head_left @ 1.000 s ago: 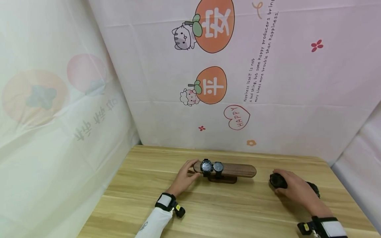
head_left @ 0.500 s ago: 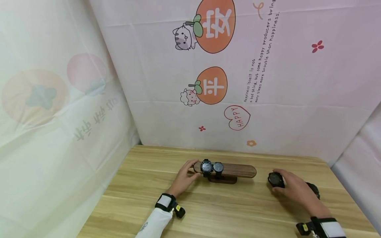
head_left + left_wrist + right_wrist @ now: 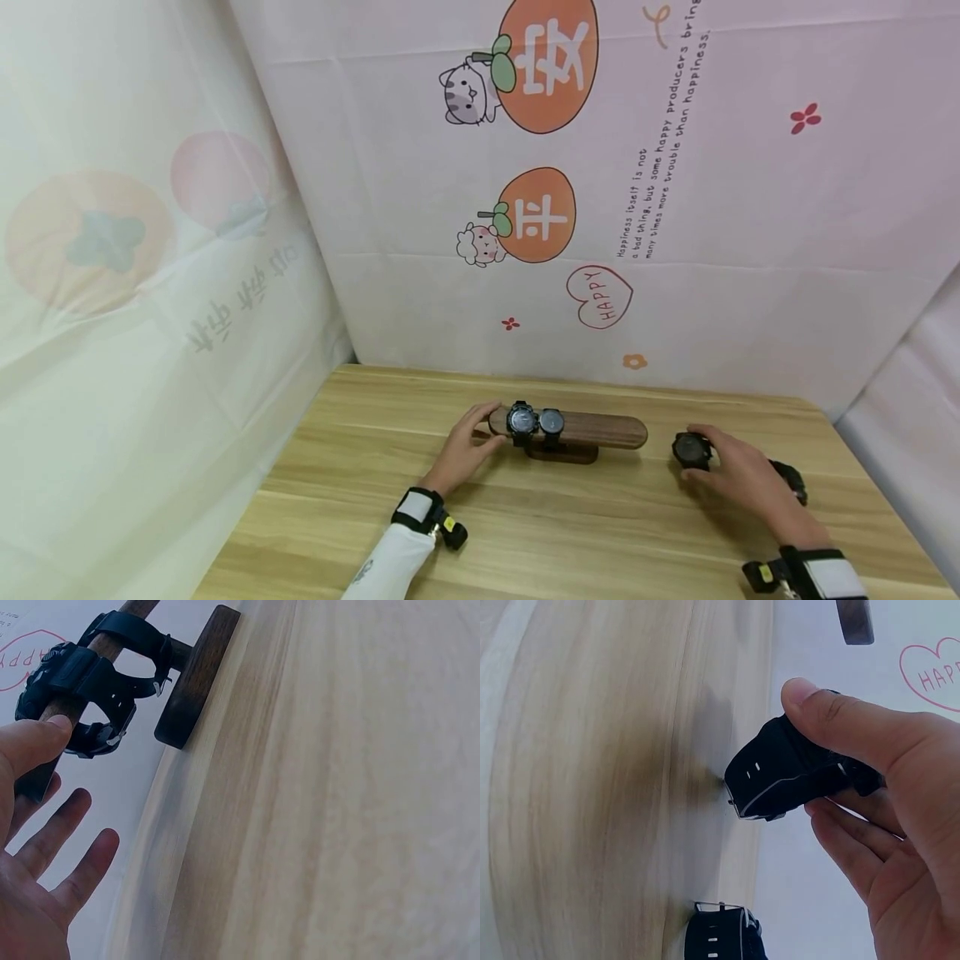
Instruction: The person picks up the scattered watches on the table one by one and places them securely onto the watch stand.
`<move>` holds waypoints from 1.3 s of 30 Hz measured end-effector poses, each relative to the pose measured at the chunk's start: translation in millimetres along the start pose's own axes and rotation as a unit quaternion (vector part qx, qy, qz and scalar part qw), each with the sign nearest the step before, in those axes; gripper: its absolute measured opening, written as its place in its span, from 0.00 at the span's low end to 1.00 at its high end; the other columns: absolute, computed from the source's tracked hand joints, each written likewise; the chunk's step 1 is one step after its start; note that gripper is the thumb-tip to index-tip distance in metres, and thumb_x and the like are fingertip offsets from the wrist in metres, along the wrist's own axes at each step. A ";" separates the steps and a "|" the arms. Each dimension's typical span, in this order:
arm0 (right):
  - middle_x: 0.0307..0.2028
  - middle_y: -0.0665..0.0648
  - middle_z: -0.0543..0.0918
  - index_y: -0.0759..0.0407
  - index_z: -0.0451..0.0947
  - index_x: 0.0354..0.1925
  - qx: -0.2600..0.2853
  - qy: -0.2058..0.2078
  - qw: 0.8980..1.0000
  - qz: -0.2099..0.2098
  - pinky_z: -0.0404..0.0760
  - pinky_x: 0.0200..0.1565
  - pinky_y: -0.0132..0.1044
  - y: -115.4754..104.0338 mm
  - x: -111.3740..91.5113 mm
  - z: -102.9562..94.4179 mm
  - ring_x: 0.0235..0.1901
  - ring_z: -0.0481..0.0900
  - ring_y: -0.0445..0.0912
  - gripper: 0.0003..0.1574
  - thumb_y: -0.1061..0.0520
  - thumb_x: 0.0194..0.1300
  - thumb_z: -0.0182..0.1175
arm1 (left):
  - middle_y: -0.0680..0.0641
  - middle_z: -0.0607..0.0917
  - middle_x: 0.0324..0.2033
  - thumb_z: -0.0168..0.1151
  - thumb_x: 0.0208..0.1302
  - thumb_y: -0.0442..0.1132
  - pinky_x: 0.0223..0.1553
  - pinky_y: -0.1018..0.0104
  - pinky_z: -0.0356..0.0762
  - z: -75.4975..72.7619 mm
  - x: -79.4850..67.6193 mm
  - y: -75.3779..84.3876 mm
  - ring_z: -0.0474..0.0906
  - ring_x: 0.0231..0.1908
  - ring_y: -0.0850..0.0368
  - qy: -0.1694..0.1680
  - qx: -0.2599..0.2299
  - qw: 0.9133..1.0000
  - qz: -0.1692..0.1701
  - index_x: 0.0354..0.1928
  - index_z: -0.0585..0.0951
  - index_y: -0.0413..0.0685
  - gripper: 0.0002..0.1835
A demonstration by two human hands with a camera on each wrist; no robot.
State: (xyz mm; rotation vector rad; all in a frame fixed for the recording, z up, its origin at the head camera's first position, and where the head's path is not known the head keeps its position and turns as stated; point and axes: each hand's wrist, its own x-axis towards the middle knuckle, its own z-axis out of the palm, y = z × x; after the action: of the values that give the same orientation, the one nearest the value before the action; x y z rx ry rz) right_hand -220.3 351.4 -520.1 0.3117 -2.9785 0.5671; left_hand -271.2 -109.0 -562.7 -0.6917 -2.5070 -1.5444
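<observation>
A dark wooden watch stand (image 3: pixel 600 429) bears two black watches near its left end, a larger watch (image 3: pixel 521 421) and a smaller watch (image 3: pixel 551 422) side by side. My left hand (image 3: pixel 463 450) grips the stand's left end between thumb and index finger; in the left wrist view its other fingers (image 3: pixel 88 874) spread loosely. To the right of the stand, my right hand (image 3: pixel 738 475) pinches a black wristwatch (image 3: pixel 691 451) by its sides, its dial facing up. The right wrist view shows that watch's strap (image 3: pixel 769 776) buckled into a loop, close above the table.
Another black watch (image 3: pixel 789 481) lies on the table behind my right hand, partly hidden by it. The wooden table (image 3: pixel 585 533) ends at a printed cloth backdrop (image 3: pixel 420 317). White cloth hangs along both sides. Each wrist wears a strapped camera.
My right hand has moved slightly left with the wristwatch, whose dial has turned more upward. The left hand keeps its grip on the stand.
</observation>
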 end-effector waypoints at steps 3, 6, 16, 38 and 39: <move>0.64 0.80 0.79 0.68 0.72 0.70 0.002 0.001 1.000 0.006 0.82 0.53 0.72 -2.1 0.8 -0.1 0.59 0.79 0.77 0.52 0.47 0.57 0.82 | 0.47 0.76 0.74 0.70 0.72 0.37 0.70 0.51 0.79 -0.2 -0.2 0.0 0.72 0.74 0.47 -0.002 -0.002 1.000 -0.003 0.77 0.71 0.45 0.34; 0.63 0.81 0.79 0.68 0.72 0.70 0.002 0.002 1.000 0.007 0.82 0.51 0.72 -3.4 1.7 0.1 0.58 0.80 0.77 0.52 0.46 0.57 0.82 | 0.47 0.76 0.74 0.70 0.73 0.38 0.70 0.51 0.80 0.3 0.1 -1.3 0.73 0.73 0.46 -0.001 -0.002 1.000 0.000 0.77 0.71 0.44 0.34; 0.63 0.80 0.78 0.69 0.72 0.70 0.010 0.013 1.000 -0.008 0.82 0.52 0.72 -7.0 1.4 4.3 0.58 0.79 0.78 0.52 0.46 0.57 0.82 | 0.48 0.76 0.74 0.70 0.73 0.37 0.67 0.51 0.82 0.9 -0.6 -2.3 0.72 0.73 0.44 -0.004 -0.015 1.000 0.003 0.77 0.71 0.45 0.34; 0.56 0.78 0.84 0.67 0.73 0.67 0.029 0.069 0.995 -0.061 0.86 0.49 0.68 -18.8 7.8 7.9 0.51 0.85 0.73 0.50 0.47 0.55 0.83 | 0.48 0.75 0.74 0.68 0.74 0.39 0.65 0.57 0.84 1.3 0.6 -5.6 0.73 0.73 0.46 -0.008 0.001 1.000 0.004 0.78 0.70 0.47 0.34; 0.56 0.78 0.84 0.68 0.73 0.67 0.034 0.073 0.995 -0.064 0.86 0.49 0.68 -19.6 8.2 8.1 0.51 0.86 0.73 0.50 0.47 0.55 0.84 | 0.49 0.75 0.74 0.68 0.74 0.39 0.65 0.57 0.84 1.4 0.4 -6.0 0.73 0.73 0.46 -0.008 0.000 1.000 0.003 0.78 0.70 0.47 0.34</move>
State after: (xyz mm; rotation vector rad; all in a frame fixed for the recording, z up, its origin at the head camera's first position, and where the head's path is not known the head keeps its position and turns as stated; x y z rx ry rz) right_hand -224.4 329.1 -519.6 0.4443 -2.7803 0.6480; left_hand -274.0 -109.8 -568.2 -0.7152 -2.5136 -1.5428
